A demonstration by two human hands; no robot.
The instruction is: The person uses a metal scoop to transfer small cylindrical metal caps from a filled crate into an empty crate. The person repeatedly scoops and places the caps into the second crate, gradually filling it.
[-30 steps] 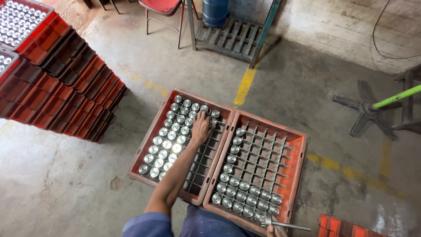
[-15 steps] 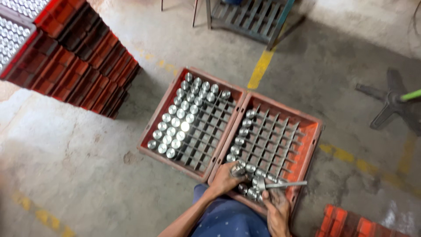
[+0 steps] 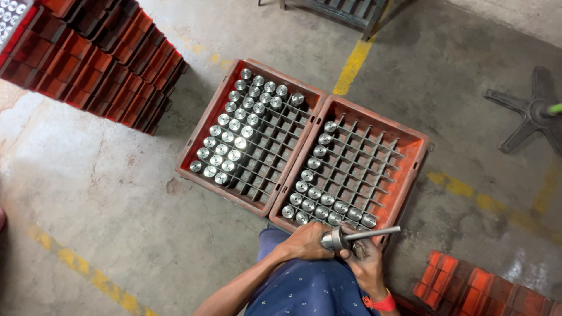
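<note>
With the left hand (image 3: 305,241) gripping the metal cylinder (image 3: 335,239) and the right hand (image 3: 362,257) closed around the steel rod (image 3: 374,233) at the right crate's (image 3: 417,169) near edge, keep both coaxial.

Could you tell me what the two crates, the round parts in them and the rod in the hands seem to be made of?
The crates look like moulded plastic: matt orange-red, grimy, with thin grid dividers. The round parts seem to be machined metal, probably steel, since their tops shine bright silver. The rod, which both the left hand and the right hand hold, also looks like bare metal: grey with a dull sheen.
</note>
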